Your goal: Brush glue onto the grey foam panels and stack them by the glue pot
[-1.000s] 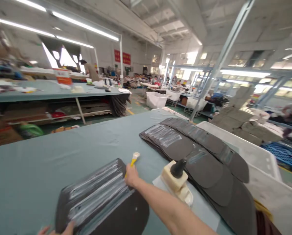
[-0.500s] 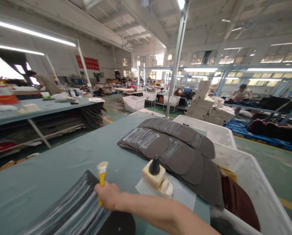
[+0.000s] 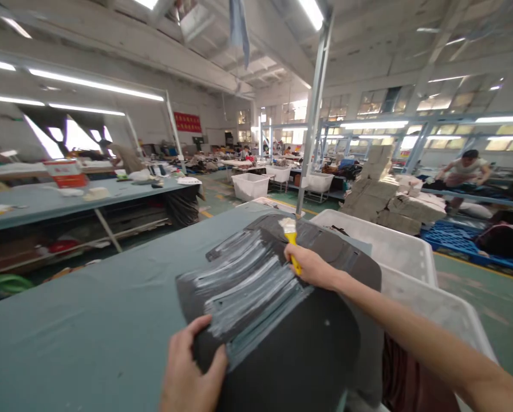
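My right hand (image 3: 310,266) is closed round the yellow handle of a paintbrush (image 3: 291,237), its bristles coated in white paste and pointing up. Below the brush spreads a dark flat panel (image 3: 291,343) with whitish streaks across its far part. My left hand (image 3: 192,363) grips the panel's near left edge; the index finger and thumb show, while the other fingers are hidden. The panel overlaps a stack of similar dark panels (image 3: 351,252), some also smeared white. The bottle with the black nozzle is hidden from view.
A blue-green covered table (image 3: 89,343) lies under the work. White plastic bins (image 3: 381,234) stand along its right side, with dark red pieces (image 3: 405,372) in the nearer one. A metal post (image 3: 310,131) rises at the far end. A person (image 3: 465,169) works at the right.
The streaked panel has moved from the lower left to over the stack, covering the bottle. My left hand has come into view on it. The brush has moved right and away from me.
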`<state>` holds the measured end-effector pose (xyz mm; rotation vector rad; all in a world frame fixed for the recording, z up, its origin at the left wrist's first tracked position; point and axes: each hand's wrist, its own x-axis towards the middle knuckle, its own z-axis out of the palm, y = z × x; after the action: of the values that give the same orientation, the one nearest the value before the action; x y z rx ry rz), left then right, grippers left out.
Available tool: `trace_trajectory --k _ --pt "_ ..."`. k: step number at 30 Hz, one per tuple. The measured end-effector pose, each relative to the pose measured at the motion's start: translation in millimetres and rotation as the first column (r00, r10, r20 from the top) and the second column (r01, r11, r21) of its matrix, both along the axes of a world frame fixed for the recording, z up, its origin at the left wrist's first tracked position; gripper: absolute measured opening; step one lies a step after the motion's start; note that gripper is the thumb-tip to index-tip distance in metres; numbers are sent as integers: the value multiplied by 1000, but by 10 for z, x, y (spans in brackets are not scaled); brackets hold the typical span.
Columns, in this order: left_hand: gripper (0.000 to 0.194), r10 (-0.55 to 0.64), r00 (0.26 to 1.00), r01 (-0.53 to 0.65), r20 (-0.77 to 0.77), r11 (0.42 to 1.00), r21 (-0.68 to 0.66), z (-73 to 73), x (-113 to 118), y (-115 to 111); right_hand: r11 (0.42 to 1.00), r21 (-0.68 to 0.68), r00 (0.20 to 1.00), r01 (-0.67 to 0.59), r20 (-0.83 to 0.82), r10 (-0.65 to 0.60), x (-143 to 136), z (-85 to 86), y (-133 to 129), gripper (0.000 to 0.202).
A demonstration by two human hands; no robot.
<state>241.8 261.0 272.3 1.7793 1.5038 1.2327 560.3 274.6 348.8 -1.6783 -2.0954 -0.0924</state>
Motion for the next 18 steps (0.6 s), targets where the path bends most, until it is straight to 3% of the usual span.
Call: trace_trajectory --k 2,4,8,13,18 --pt "43 -111 993 110 48 994 23 17 708 -185 996 -47 997 72 27 -70 594 -57 -189 23" --pt "38 -167 982 166 94 986 18 -84 1356 -312 982 -102 987 157 60 -152 1132 -203 -303 23" --pt "41 -201 976 208 88 975 -73 -522 2267 -336 940 -173 954 295 110 -279 1947 -649 -270 23" --pt "40 -133 991 134 17 979 -157 -997 2792 -84 933 -199 953 301 86 -290 2415 -1103 172 23" --pt "40 -55 998 54 -2 988 -144 -1182 3045 328 952 -170 967 255 61 -248 2571 -1249 775 24"
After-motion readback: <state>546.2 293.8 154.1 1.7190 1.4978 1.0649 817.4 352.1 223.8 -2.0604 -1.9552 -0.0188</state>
